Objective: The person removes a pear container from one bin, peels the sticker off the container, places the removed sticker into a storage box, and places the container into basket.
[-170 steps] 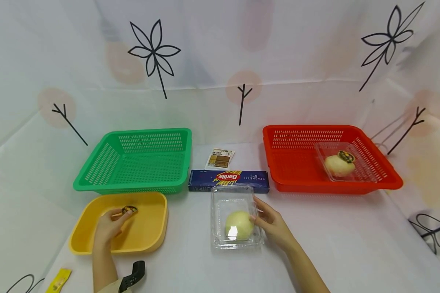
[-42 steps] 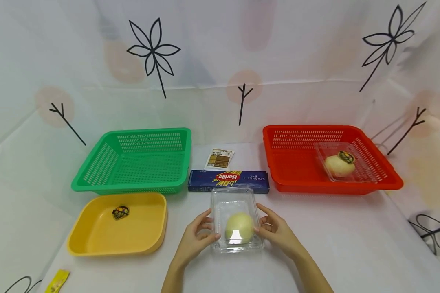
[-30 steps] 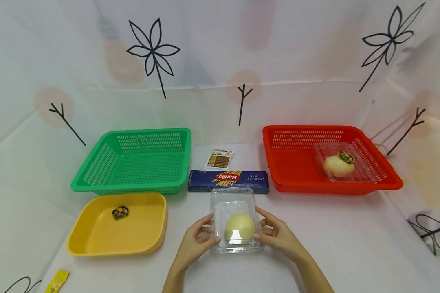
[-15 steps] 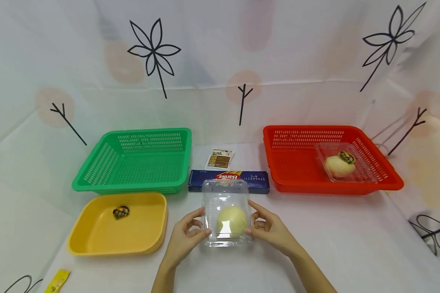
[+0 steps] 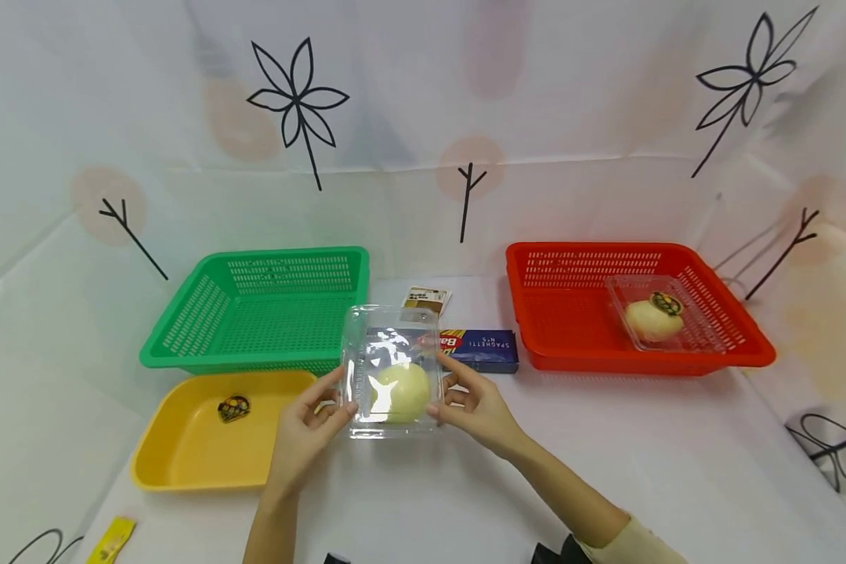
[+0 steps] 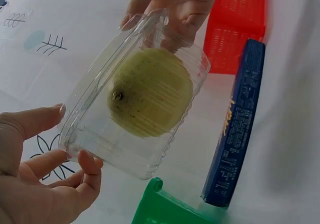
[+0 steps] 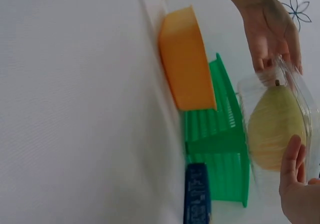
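While two hands (image 5: 306, 427) (image 5: 477, 409) hold one clear box (image 5: 356, 345) | fruit (image 5: 400, 393) inside: 1

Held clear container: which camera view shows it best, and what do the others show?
The left wrist view: the clear container is large and fits within the frame, showing speckles on the fruit. The head view fits it too, but smaller, with glare; the right wrist view cuts it off at the edge.

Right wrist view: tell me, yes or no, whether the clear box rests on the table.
No: the left hand and the right hand hold the clear box up, apart from the white table.
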Demonstrator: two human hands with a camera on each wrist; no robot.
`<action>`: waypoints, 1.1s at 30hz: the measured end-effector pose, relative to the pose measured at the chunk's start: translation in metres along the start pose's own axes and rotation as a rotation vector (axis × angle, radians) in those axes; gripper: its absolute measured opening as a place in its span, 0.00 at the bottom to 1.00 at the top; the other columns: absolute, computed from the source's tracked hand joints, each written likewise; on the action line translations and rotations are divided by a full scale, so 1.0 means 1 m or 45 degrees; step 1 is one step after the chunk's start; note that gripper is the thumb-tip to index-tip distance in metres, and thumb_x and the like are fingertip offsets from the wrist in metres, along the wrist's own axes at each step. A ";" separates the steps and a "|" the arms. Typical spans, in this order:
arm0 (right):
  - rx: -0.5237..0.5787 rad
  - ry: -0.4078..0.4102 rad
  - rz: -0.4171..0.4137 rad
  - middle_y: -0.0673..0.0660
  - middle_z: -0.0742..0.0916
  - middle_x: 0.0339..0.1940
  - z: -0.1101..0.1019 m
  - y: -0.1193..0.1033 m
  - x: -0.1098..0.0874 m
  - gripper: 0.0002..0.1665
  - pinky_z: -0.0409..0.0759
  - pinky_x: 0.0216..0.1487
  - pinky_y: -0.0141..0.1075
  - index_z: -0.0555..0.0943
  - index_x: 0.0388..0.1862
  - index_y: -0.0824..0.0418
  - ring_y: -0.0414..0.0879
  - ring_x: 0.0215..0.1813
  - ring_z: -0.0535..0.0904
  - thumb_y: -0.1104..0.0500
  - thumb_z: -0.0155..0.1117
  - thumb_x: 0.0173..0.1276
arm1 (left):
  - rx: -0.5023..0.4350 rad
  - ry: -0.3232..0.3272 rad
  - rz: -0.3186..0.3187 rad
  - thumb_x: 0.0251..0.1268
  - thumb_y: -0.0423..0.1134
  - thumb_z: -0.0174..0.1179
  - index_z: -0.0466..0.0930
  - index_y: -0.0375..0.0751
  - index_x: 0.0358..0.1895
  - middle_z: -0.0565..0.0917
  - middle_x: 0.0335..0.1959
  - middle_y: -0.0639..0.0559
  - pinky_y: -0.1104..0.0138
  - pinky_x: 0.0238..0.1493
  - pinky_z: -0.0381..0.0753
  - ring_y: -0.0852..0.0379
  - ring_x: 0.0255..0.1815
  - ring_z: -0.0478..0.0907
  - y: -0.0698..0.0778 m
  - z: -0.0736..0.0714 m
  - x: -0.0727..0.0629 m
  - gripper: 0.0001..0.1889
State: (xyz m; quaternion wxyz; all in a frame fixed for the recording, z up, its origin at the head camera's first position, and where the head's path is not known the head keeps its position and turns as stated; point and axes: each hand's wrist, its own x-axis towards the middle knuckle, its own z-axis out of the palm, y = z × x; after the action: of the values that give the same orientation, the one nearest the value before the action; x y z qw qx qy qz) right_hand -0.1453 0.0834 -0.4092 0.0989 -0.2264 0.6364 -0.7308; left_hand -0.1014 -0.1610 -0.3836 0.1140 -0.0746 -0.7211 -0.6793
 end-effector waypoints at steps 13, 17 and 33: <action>-0.075 0.059 -0.099 0.65 0.74 0.37 0.030 -0.005 0.039 0.42 0.83 0.35 0.34 0.62 0.69 0.70 0.42 0.34 0.78 0.73 0.67 0.55 | 0.035 0.009 0.024 0.55 0.19 0.59 0.66 0.24 0.63 0.70 0.45 0.36 0.77 0.35 0.79 0.55 0.43 0.66 0.010 -0.032 0.018 0.29; -0.083 0.078 -0.126 0.64 0.74 0.38 0.039 -0.007 0.052 0.39 0.83 0.35 0.32 0.64 0.67 0.73 0.40 0.34 0.77 0.73 0.66 0.55 | 0.147 0.027 -0.023 0.57 0.23 0.59 0.65 0.28 0.64 0.70 0.48 0.40 0.77 0.34 0.78 0.53 0.46 0.65 0.015 -0.042 0.027 0.29; -0.195 0.136 -0.294 0.69 0.77 0.41 0.069 -0.002 0.108 0.31 0.80 0.34 0.27 0.70 0.61 0.74 0.52 0.36 0.79 0.74 0.65 0.57 | 0.189 0.116 -0.181 0.64 0.31 0.57 0.59 0.38 0.71 0.59 0.70 0.47 0.79 0.41 0.75 0.58 0.53 0.60 0.020 -0.075 0.057 0.32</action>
State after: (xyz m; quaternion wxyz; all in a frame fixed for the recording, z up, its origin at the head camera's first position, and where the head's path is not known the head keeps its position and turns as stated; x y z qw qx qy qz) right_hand -0.2080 -0.0239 -0.3787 -0.0375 -0.2658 0.6643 -0.6976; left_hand -0.1466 -0.2369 -0.3456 0.1035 0.0165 -0.7670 -0.6330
